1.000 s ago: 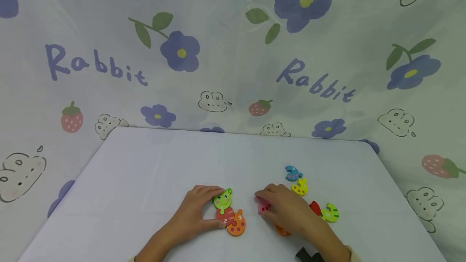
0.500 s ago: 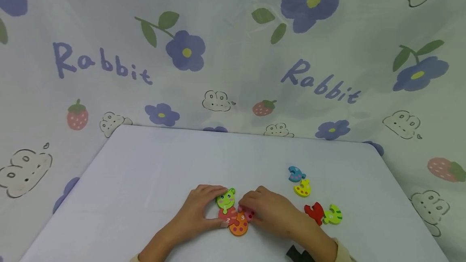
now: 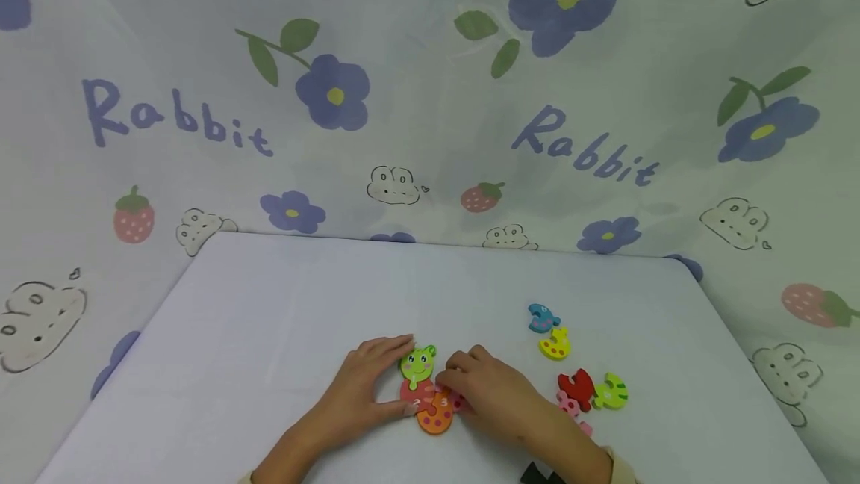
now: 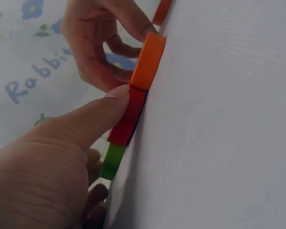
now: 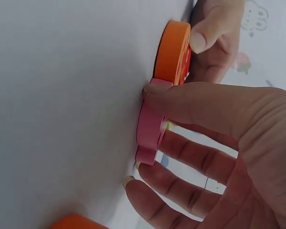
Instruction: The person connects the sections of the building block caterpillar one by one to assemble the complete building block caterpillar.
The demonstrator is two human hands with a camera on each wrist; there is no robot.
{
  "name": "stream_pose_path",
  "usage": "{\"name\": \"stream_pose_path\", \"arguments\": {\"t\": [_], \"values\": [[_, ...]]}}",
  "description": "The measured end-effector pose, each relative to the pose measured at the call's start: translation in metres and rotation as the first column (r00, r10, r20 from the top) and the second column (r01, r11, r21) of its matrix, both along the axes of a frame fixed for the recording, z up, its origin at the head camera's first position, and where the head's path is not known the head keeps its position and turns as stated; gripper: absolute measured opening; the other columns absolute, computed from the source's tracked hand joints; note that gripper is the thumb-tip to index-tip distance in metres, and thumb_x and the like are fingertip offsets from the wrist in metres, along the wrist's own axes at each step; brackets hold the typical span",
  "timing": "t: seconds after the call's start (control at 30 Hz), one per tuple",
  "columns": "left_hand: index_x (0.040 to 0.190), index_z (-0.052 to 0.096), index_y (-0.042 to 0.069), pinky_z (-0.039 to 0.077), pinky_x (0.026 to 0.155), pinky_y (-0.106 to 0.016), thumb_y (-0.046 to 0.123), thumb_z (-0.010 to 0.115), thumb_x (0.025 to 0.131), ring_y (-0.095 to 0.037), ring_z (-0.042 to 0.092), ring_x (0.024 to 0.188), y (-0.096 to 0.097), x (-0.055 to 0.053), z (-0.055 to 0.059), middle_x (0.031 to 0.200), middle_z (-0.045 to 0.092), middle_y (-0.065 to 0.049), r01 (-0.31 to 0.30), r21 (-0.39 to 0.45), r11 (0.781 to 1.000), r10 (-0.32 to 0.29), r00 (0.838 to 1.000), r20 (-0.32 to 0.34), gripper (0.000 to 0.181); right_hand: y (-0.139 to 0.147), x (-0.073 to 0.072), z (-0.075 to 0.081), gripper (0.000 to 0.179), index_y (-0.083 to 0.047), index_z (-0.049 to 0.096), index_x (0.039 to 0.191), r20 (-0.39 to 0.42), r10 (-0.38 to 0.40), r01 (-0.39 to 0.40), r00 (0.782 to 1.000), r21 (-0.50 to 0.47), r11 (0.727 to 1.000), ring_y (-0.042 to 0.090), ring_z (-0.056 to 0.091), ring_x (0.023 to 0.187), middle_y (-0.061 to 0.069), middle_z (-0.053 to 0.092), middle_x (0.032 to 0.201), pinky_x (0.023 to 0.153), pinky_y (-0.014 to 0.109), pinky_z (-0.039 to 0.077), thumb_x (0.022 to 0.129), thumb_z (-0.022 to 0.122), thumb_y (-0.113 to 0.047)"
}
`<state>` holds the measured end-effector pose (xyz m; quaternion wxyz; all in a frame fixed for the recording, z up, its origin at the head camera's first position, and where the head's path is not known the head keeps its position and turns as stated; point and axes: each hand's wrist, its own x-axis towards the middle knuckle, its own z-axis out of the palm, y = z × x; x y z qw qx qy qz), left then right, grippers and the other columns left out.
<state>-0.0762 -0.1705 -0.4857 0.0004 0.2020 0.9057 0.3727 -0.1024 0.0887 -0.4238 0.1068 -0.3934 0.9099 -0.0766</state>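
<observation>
Since a second ago, the pink piece (image 3: 459,400) has come leftward across the table (image 3: 302,305) to the caterpillar's orange piece (image 3: 435,417), uncovering two loose pink pieces (image 3: 569,403) beside the right forearm. The left hand (image 3: 363,383) reaches in from the lower left, its thumb pressed to the red piece's (image 3: 413,392) edge and its fingers curved around the green head (image 3: 418,363); this grip probably braces the joined pieces against a push from the other side. The orange piece sits at the lower end, its right side free of the left hand, perhaps to leave room for joining. There the right hand (image 3: 493,387), knuckles raised and fingers turned left, pinches the pink piece between thumb and fingers by its edges. It touches the orange piece; whether they interlock, I cannot tell. Farther right, yellow (image 3: 555,344), blue (image 3: 541,318), dark red (image 3: 576,388) and lime (image 3: 611,392) pieces lie loose, apparently kept aside within the right hand's reach.
</observation>
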Motion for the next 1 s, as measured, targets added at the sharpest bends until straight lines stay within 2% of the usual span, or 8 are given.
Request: {"name": "stream_pose_path", "arguments": {"t": [0.2,0.4,0.57,0.7,0.8,1.0], "values": [[0.153,0.056,0.02,0.034,0.113,-0.057,0.065,0.08,0.082,-0.016,0.037,0.147,-0.001,0.0,-0.002,0.16,0.044,0.015,0.002,-0.015,1.0,-0.003,1.0,-0.024,0.087,-0.005,0.004,0.0,0.044,-0.025,0.073,0.126,0.0,-0.027,0.027,1.0,-0.002,1.0,0.014,0.057,0.107,-0.007,0.066,0.121,0.09,0.028,0.057,0.086,0.089,-0.029],[0.153,0.056,0.019,0.034,0.114,-0.06,0.065,0.081,0.081,-0.02,0.037,0.147,0.002,-0.001,0.0,0.162,0.044,0.01,-0.009,-0.03,1.0,0.009,1.0,0.012,0.089,-0.012,0.01,-0.002,0.042,-0.023,0.073,0.124,-0.015,-0.033,0.033,0.999,-0.012,0.999,0.012,0.054,0.1,-0.007,0.064,0.116,0.085,0.023,0.055,0.086,0.088,-0.033],[0.152,0.056,0.018,0.033,0.114,-0.06,0.06,0.084,0.081,-0.02,0.037,0.148,0.004,-0.002,0.0,0.162,0.043,0.01,-0.018,-0.037,0.999,0.019,0.999,0.026,0.087,-0.008,0.012,0.0,0.047,-0.022,0.071,0.128,0.015,-0.079,0.079,0.997,0.001,0.997,0.012,0.056,0.103,-0.007,0.064,0.12,0.089,0.027,0.056,0.086,0.087,-0.037],[0.152,0.057,0.019,0.034,0.114,-0.06,0.061,0.083,0.081,-0.021,0.037,0.148,0.004,-0.001,0.0,0.162,0.044,0.01,-0.024,-0.038,0.999,0.025,1.0,0.018,0.086,0.004,0.011,0.003,0.052,-0.024,0.071,0.13,0.065,-0.146,0.145,0.987,0.016,0.989,0.015,0.059,0.11,-0.006,0.065,0.125,0.092,0.034,0.058,0.084,0.088,-0.039],[0.151,0.057,0.02,0.034,0.114,-0.059,0.061,0.084,0.081,-0.02,0.038,0.147,0.002,0.0,0.0,0.161,0.044,0.011,-0.031,-0.037,0.999,0.031,0.999,0.019,0.086,0.02,0.009,0.007,0.053,-0.023,0.07,0.132,0.071,-0.177,0.176,0.982,0.016,0.984,0.017,0.06,0.114,-0.005,0.065,0.127,0.093,0.037,0.058,0.085,0.087,-0.04],[0.152,0.056,0.022,0.031,0.117,-0.057,0.055,0.087,0.08,-0.017,0.036,0.148,0.001,-0.002,0.0,0.161,0.042,0.015,-0.027,-0.027,0.999,0.029,0.998,0.049,0.085,0.064,0.01,0.015,0.05,-0.017,0.069,0.134,0.017,-0.256,0.257,0.966,-0.058,0.965,0.016,0.059,0.118,-0.006,0.063,0.129,0.095,0.038,0.057,0.09,0.083,-0.038]]}}
